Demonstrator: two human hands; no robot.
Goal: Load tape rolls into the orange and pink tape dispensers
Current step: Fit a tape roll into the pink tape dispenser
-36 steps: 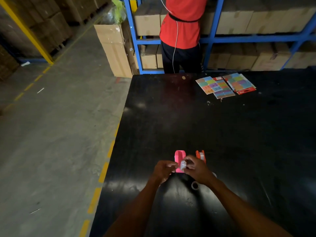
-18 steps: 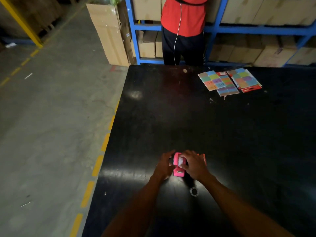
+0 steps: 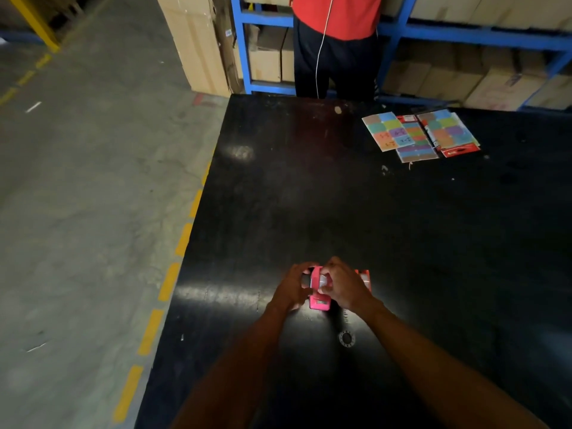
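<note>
Where we work: pink dispenser [image 3: 319, 300] on the surface [image 3: 309, 196].
Left hand [image 3: 294, 289]: grip clamped on its side.
Right hand [image 3: 343, 286]: grip pressing tape roll [image 3: 323, 279] in.
Orange dispenser [image 3: 365, 278]: at 3 o'clock.

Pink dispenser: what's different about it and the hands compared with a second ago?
Both hands came down from holding a tape roll in the air and closed on the pink dispenser, left hand on its left side, right hand on top, pressing the tape roll in. The orange dispenser stayed behind the right hand; the loose ring stayed on the table.
</note>
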